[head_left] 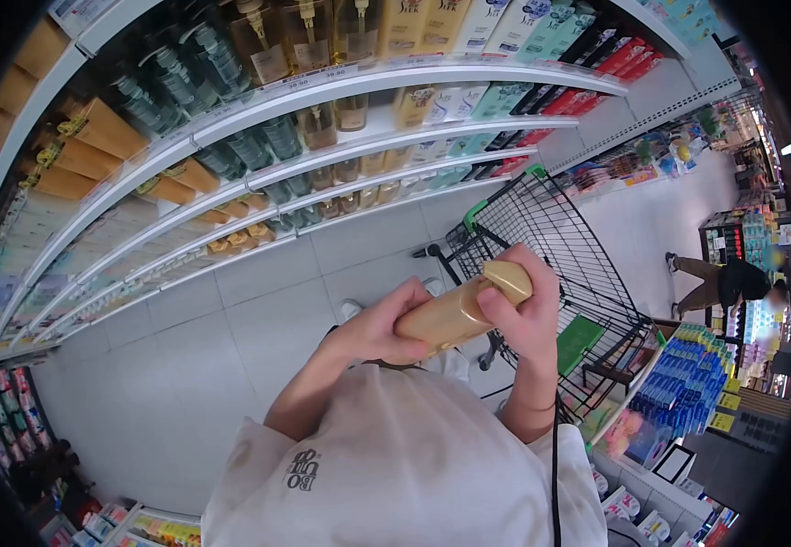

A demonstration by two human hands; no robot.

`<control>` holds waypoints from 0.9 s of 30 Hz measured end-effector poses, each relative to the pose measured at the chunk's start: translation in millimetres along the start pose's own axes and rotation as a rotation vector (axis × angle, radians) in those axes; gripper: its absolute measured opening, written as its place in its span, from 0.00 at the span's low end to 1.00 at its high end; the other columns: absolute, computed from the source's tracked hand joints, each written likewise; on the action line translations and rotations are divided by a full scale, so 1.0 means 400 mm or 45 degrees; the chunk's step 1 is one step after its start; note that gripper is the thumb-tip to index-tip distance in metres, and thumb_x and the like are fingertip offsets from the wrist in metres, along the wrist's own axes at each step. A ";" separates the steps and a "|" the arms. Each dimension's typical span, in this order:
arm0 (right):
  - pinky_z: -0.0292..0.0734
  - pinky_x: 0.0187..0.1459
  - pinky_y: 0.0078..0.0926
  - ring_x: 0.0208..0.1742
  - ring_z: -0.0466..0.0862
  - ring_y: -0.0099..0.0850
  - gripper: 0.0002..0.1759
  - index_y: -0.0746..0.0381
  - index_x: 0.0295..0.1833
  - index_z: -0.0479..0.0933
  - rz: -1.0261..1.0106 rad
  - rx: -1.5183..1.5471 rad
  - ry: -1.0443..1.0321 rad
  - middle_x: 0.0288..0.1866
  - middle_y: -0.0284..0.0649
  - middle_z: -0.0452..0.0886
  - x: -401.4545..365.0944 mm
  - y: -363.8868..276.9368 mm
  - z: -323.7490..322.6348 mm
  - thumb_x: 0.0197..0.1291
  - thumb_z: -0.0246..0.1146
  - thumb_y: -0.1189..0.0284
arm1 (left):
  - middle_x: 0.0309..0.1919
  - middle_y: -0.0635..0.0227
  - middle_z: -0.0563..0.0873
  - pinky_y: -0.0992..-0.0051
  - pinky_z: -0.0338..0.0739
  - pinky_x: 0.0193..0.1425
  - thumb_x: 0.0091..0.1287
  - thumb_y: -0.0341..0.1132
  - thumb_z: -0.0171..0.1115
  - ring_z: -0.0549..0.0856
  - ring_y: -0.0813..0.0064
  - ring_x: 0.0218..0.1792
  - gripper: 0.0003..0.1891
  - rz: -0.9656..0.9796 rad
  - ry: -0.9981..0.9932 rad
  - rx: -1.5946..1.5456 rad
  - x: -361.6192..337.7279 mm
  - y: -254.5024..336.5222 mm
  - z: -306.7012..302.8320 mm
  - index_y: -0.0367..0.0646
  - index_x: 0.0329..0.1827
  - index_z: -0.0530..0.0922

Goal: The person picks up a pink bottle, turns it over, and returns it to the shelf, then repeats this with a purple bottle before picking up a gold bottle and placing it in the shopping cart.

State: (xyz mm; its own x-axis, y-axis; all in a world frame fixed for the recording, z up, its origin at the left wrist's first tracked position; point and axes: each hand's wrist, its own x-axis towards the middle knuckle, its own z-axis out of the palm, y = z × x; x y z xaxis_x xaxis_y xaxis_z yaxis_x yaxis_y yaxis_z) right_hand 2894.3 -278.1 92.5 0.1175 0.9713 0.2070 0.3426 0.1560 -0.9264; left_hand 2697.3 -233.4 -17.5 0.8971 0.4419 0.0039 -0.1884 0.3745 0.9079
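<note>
A gold plastic bottle (pixel 448 319), probably a hair-care product, is tilted between my two hands in front of my chest. My left hand (pixel 373 326) wraps its lower end. Around the gold cap (pixel 508 278) at the upper right end, my right hand (pixel 534 305) is closed, its thumb pressed near the cap's base. The label cannot be read from here. Just beyond the bottle, gold tubes (pixel 405 25) and gold pump bottles (pixel 309 36) stand on the upper shelf.
A black wire shopping cart (pixel 578 246) with green trim stands right of my hands. Curved white shelf edges (pixel 323 80) run across the front and left. Blue packages (pixel 683 378) are stacked at right. A person in dark clothes (pixel 733 283) is in the far aisle.
</note>
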 end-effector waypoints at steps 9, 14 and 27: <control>0.67 0.26 0.18 0.23 0.73 0.21 0.10 0.66 0.32 0.74 -0.024 -0.450 0.398 0.22 0.36 0.76 -0.059 0.039 -0.076 0.46 0.65 0.72 | 0.48 0.60 0.82 0.74 0.71 0.55 0.63 0.27 0.61 0.79 0.74 0.47 0.09 0.271 0.493 0.199 0.031 -0.034 -0.011 0.39 0.40 0.70; 0.69 0.27 0.22 0.22 0.73 0.24 0.12 0.65 0.33 0.73 0.128 -0.902 0.802 0.22 0.38 0.75 -0.111 0.138 -0.174 0.52 0.65 0.68 | 0.34 0.62 0.84 0.77 0.72 0.49 0.69 0.31 0.53 0.80 0.77 0.37 0.06 0.014 0.773 0.217 -0.034 -0.186 -0.166 0.39 0.34 0.71; 0.73 0.37 0.45 0.37 0.82 0.49 0.26 0.62 0.40 0.72 1.138 -1.421 0.732 0.32 0.48 0.81 -0.347 0.656 -0.454 0.55 0.56 0.47 | 0.22 0.69 0.72 0.70 0.80 0.38 0.70 0.46 0.40 0.85 0.68 0.35 0.16 -1.044 2.046 -0.365 -0.583 -0.769 -0.235 0.44 0.31 0.66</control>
State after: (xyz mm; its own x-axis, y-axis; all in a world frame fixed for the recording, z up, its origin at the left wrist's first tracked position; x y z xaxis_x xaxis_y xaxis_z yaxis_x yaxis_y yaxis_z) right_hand 3137.0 -404.5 -122.1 0.8993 0.4328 0.0625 0.4370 -0.8841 -0.1655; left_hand 2508.4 -375.2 -337.2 -0.3896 0.2963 -0.8720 -0.1594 0.9109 0.3807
